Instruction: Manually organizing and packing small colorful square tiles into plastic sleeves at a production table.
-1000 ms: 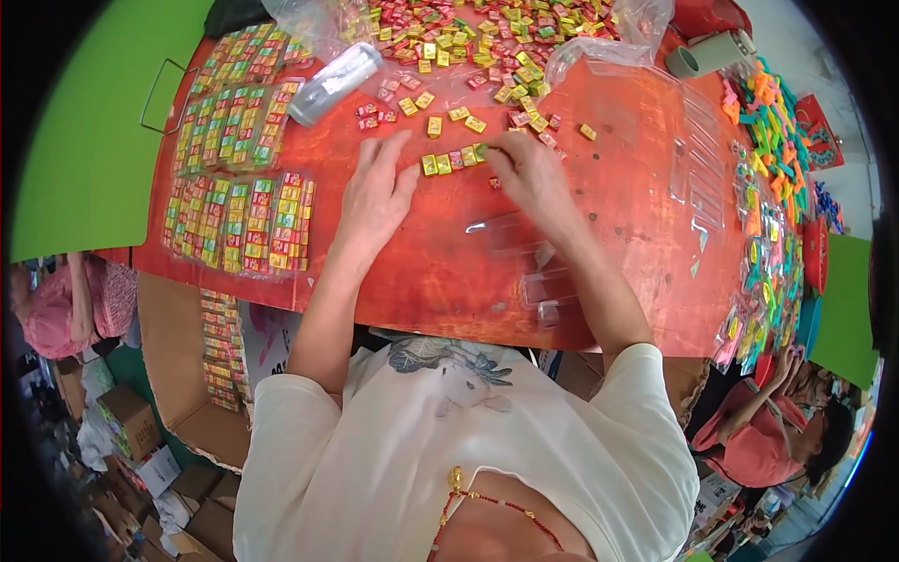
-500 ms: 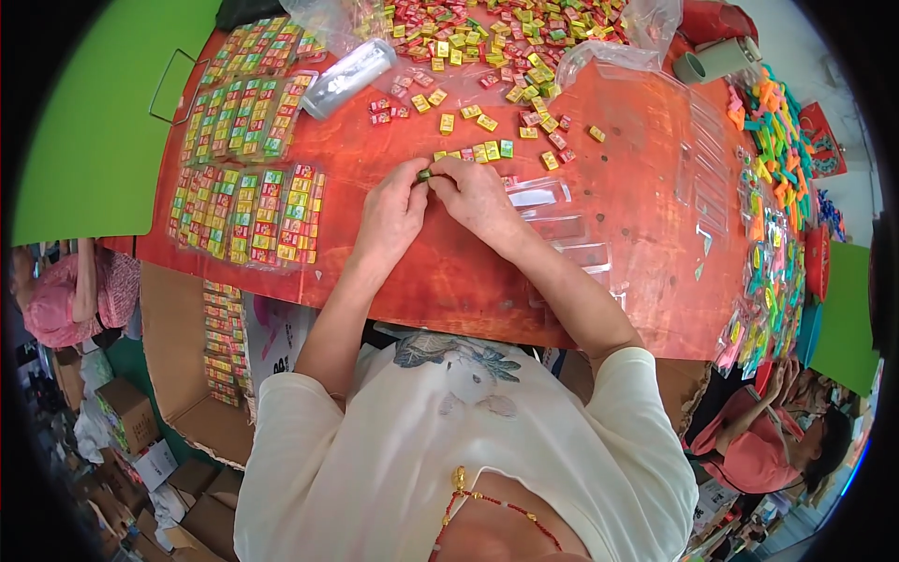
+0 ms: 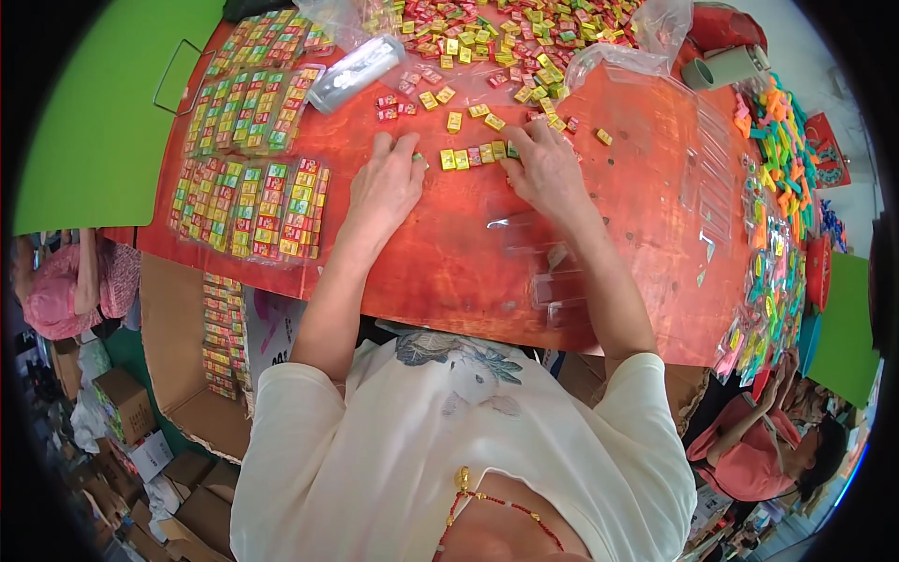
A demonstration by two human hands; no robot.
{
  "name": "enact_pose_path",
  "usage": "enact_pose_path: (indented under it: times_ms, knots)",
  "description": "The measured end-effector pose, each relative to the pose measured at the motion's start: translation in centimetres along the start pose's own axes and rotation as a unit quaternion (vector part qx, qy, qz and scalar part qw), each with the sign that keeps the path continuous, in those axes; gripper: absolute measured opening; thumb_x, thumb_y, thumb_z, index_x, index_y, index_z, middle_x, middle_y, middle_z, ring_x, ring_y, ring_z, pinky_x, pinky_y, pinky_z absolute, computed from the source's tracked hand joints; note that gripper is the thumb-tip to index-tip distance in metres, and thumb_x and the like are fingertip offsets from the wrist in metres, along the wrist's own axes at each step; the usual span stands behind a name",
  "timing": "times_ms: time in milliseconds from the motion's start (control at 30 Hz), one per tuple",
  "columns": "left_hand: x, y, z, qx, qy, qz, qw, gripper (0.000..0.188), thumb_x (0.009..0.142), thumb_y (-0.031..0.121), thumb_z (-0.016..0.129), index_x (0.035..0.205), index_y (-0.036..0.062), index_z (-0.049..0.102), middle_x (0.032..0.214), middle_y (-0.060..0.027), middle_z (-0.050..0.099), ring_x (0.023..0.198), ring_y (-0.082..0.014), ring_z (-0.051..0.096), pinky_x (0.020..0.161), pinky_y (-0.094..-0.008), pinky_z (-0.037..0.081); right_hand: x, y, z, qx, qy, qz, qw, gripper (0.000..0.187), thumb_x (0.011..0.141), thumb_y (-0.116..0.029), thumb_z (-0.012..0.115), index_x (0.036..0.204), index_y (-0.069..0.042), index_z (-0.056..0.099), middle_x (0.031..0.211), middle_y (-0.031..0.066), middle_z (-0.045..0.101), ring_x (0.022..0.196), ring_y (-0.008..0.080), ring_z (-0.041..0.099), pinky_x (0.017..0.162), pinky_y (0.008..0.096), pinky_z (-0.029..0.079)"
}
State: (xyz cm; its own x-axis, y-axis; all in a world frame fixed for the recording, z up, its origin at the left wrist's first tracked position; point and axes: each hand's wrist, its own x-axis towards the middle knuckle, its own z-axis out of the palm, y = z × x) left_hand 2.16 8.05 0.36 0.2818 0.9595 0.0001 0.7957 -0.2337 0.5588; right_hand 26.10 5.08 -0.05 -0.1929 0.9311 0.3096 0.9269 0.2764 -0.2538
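Over the middle of the red table (image 3: 440, 253), my left hand (image 3: 386, 187) has its fingers bent. A small pale-green thing shows at its thumb tip, too small to make out. My right hand (image 3: 548, 170) is apart from it, fingers spread and reaching forward, with the fingertips among a few loose tiny boxes. Between the hands stands a short row of tiny yellow, red and green boxes (image 3: 461, 159), its right end beside my right thumb. Scattered yellow boxes (image 3: 454, 122) lie just beyond the row. Clear plastic trays (image 3: 562, 288) rest by my right forearm.
A large heap of tiny boxes (image 3: 524, 37) lies on plastic film at the back. Filled trays (image 3: 248, 211) and a clear cylinder (image 3: 356, 75) are at left. A grey-green flask (image 3: 735, 66) and colourful plastic pieces (image 3: 782, 140) are at right. Other people sit at both sides.
My hands were together over the near side of the row; now they have parted. The left moved left, the right moved right and forward. The row of boxes is uncovered, and the clear trays have shifted.
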Motion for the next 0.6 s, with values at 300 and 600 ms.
enact_pose_path:
  times_ms: [300,600]
  knots:
    - [-0.1,1.2,1.0,0.085,-0.055,0.089,0.991,0.054,0.087,0.018,0.071,0.136,0.0097,0.051,0.118,-0.0186,0.048,0.104,-0.0402,0.063,0.079,-0.0503,0.058,0.4,0.6,1.2,0.034,-0.069,-0.024,0.997,0.037,0.083,-0.016,0.073,0.118,-0.008,0.064,0.100,0.0140,0.060,0.097,0.0336,0.063,0.082,0.0455,0.051]
    - [0.5,1.9,2.5,0.111,-0.015,0.129,0.985,0.027,0.089,0.020,0.068,0.114,0.0120,0.061,0.107,-0.0164,0.052,0.093,-0.0387,0.066,0.070,-0.0513,0.058,0.4,-0.1,1.6,0.063,-0.055,-0.020,0.996,0.035,0.083,-0.013,0.073,0.117,-0.008,0.065,0.097,0.0155,0.061,0.092,0.0356,0.065,0.079,0.0455,0.052]
